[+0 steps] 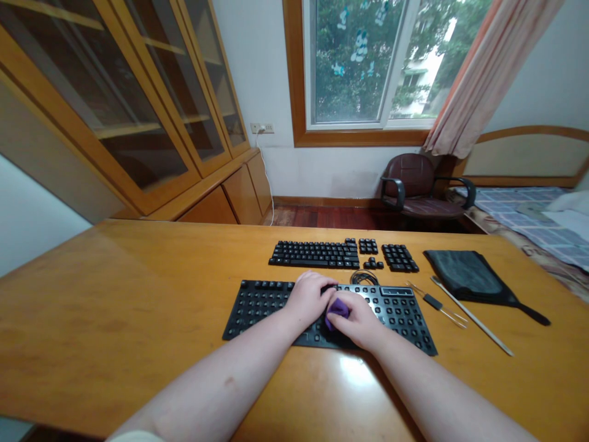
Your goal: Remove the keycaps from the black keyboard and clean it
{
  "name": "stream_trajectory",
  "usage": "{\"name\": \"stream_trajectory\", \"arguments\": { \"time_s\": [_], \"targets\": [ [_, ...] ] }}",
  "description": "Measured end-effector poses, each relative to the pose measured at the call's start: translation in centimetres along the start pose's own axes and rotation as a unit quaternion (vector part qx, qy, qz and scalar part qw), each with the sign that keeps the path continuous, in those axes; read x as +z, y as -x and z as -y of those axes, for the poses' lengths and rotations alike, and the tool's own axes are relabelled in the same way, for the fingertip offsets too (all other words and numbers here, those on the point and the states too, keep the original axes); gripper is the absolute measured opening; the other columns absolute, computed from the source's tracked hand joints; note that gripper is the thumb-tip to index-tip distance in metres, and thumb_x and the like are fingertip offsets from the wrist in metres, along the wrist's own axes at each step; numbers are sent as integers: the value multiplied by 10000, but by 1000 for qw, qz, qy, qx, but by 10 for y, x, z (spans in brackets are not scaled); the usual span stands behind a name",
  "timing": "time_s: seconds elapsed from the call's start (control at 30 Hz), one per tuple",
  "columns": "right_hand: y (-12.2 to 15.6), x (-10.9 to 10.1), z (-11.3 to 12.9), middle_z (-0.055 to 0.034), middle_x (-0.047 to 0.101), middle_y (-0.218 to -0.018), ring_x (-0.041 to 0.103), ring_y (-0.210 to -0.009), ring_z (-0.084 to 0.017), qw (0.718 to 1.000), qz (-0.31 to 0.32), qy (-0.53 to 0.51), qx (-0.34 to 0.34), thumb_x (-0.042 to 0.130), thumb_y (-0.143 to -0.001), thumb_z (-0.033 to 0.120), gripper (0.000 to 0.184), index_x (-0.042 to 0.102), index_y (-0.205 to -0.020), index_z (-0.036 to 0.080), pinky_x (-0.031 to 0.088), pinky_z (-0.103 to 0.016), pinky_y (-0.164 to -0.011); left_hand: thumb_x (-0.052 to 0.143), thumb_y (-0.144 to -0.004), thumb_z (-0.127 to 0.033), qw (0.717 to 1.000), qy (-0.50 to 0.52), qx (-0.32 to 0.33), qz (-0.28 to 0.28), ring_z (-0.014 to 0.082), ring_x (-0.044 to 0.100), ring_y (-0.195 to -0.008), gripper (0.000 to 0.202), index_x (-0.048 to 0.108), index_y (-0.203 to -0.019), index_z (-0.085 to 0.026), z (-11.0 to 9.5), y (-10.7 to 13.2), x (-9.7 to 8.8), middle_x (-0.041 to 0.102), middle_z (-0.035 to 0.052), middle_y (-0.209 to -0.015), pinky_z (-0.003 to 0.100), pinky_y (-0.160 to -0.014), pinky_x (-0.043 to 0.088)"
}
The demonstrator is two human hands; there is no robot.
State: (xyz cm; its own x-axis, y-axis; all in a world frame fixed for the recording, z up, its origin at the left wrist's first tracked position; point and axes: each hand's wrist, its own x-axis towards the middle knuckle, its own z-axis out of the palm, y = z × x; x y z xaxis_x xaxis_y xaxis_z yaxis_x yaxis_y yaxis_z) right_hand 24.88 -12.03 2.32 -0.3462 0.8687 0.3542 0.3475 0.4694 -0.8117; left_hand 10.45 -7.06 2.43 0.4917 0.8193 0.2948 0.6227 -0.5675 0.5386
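Observation:
A black keyboard base [262, 310], stripped of its keycaps, lies flat on the desk in front of me. My right hand [361, 319] is closed around a bunched purple cloth [338, 312] and presses it against the middle of the base. Just to its left, my left hand [309, 296] rests on the base with its fingers stretched to the right, holding nothing I can see. Behind the base, the removed black keycaps [315, 254] sit grouped in keyboard order. A coiled black cable [365, 277] lies at the base's back edge.
On the wooden desk [115, 319], a wire keycap puller [433, 301], a thin whitish stick [473, 318] and a dark pouch [473, 276] with a strap lie to the right. Beyond the desk are a chair [409, 184], a bed [529, 202] and a glass-fronted cabinet [184, 147].

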Motion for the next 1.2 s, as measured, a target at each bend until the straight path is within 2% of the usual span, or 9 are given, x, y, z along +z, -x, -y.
{"name": "stream_trajectory", "arguments": {
  "time_s": [0.13,0.23,0.33,0.57,0.9,1.2],
  "targets": [
    [0,1,-1,10,566,-635,501,-621,-151,1000,-3,13,5,553,-706,129,98,540,-629,188,382,-255,-598,583,-800,-212,1000,4,-12,-15,199,591,-900,172,685,-938,-220,2,0,2,697,19,-925,359,-874,437],
    [0,1,-2,14,552,-623,499,-611,-145,1000,-1,18,4,553,-705,121,109,536,-619,185,375,-250,-591,538,-833,-208,999,20,-28,-39,196,578,-972,224,652,-1025,-212,3,-1,2,677,30,-1017,364,-926,422],
    [0,1,-2,14,548,-615,493,-606,-143,1000,-3,27,9,558,-709,118,118,531,-614,183,377,-252,-592,474,-868,-195,998,27,-35,-41,185,560,-1029,276,617,-1103,-215,4,-2,1,646,40,-1086,370,-986,390],
    [1,1,0,13,548,-624,492,-614,-147,999,5,34,7,559,-705,112,113,533,-625,187,386,-259,-598,411,-892,-180,999,24,-32,-34,172,558,-1031,274,628,-1049,-240,5,-2,0,649,15,-1067,408,-1058,309],
    [1,0,4,8,558,-633,498,-632,-156,999,28,42,-12,550,-683,100,116,537,-614,193,388,-266,-619,470,-868,-204,1000,-9,-28,-3,183,561,-997,234,649,-1012,-245,2,-1,0,667,12,-1024,441,-1060,267],
    [2,2,1,18,518,-616,473,-612,-152,999,31,30,-16,533,-621,100,101,510,-602,197,370,-255,-587,558,-822,-194,999,-40,-17,1,192,561,-953,207,670,-987,-250,0,0,1,677,17,-959,473,-1063,243]
  ]
}}
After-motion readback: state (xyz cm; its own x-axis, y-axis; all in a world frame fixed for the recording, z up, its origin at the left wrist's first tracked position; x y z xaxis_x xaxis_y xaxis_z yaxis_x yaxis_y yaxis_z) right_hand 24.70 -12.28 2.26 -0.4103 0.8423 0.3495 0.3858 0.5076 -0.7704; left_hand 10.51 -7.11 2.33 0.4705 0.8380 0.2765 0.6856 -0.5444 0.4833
